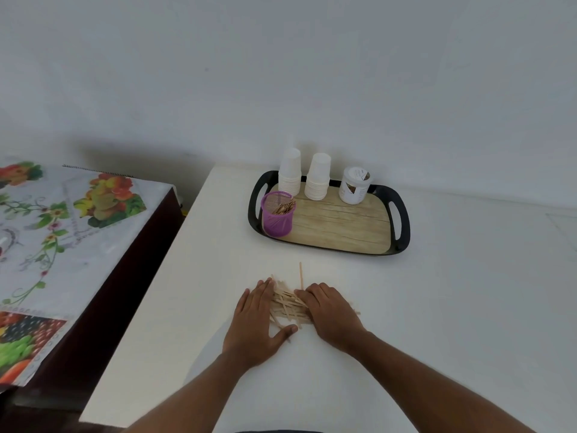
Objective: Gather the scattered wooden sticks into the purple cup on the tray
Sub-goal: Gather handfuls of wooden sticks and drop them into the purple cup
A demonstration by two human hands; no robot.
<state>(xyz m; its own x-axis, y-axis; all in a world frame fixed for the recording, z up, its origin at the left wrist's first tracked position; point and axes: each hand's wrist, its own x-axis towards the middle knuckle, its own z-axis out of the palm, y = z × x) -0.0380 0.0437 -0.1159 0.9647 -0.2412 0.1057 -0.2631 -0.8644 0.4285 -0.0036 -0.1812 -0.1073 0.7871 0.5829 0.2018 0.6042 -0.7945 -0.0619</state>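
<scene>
Both bare forearms reach forward from the bottom edge, the left hand lying flat, palm down, fingers together and thumb spread toward the right hand, which also rests palm down with its fingers extended and angled inward.

Plain home room, bare white wall, white desk set against it, black-rimmed serving tray with stacked paper cups near the desk's far edge, fruit-print tablecloth on a dark side table at left
</scene>
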